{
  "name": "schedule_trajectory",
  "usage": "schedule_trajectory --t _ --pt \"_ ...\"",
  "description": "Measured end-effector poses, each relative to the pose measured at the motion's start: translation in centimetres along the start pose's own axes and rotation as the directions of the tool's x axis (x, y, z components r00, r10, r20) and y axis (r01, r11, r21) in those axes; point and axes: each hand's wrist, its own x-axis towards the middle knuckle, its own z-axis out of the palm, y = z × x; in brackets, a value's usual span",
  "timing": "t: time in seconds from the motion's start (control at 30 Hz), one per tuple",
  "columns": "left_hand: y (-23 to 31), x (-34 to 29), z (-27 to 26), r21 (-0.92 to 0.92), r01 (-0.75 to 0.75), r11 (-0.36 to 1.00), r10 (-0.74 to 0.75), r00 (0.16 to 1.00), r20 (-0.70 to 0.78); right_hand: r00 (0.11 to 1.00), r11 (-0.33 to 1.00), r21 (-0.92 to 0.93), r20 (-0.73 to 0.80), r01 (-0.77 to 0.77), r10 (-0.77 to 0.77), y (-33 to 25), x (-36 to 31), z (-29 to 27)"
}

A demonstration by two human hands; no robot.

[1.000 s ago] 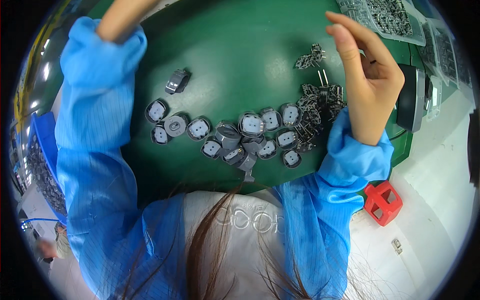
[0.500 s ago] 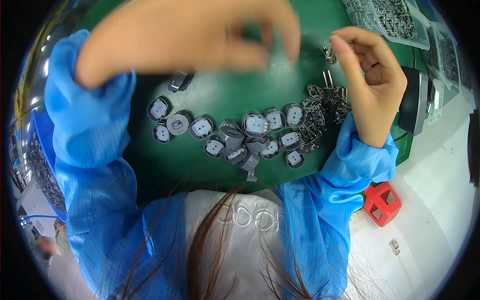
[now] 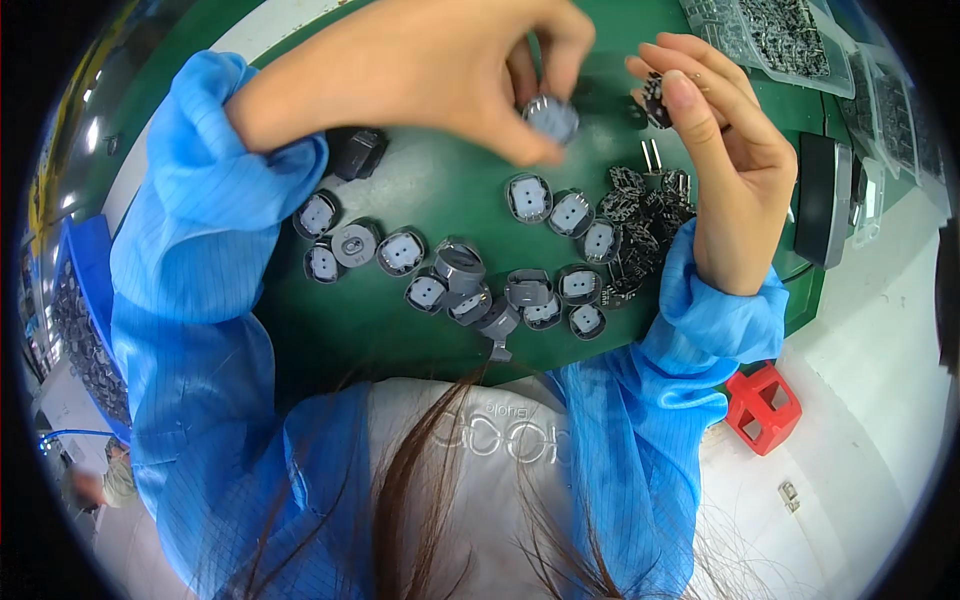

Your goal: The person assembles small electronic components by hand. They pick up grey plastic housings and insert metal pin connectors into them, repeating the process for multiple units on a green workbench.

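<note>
My left hand [image 3: 430,85] reaches across the far side of the mat, pinching a round grey plug housing [image 3: 552,120] with a pale inner face between thumb and fingers. To its right, my right hand [image 3: 735,140] is raised with thumb and fingertips closed on a small dark circuit board [image 3: 656,100] with metal bits. Beneath that hand lies a pile of similar black circuit boards [image 3: 645,215], with a pair of metal prongs [image 3: 652,157] standing up at its far edge. Several round housings with pale faces [image 3: 571,213] lie on the green mat [image 3: 450,190], some beside grey covers [image 3: 459,264].
Clear plastic trays [image 3: 790,40] of small metal parts stand at the far right. A black device [image 3: 822,200] sits by the mat's right edge, and a red block-shaped holder [image 3: 762,408] is lower right. At the left is a blue bin [image 3: 90,270] of dark parts.
My left hand has shifted right and its held housing now shows. Housings near the boards lie in different spots, some farther from me. My right hand has moved slightly, still pinching its part.
</note>
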Motion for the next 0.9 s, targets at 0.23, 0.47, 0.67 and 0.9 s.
schedule_trajectory --t 0.23,0.47,0.67,0.9 --pt "1.0 0.4 1.1 -0.219 -0.051 0.974 -0.025 0.943 -0.332 0.998 0.997 0.054 -0.003 -0.059 0.060 -1.3 -0.4 1.4" --pt "-0.5 0.4 1.6 -0.224 -0.129 0.966 0.062 0.957 -0.284 0.985 0.963 -0.232 -0.066 0.139 -0.158 -0.6 -0.3 1.9" --pt "0.6 0.3 1.7 -0.250 -0.071 0.966 -0.010 0.950 -0.311 0.933 0.853 -0.449 -0.104 0.265 -0.345 0.0 -0.5 2.4" --pt "0.7 0.1 1.5 -0.261 0.004 0.965 -0.072 0.965 -0.251 0.969 0.938 -0.284 -0.083 0.199 -0.231 -0.2 -0.2 2.0"
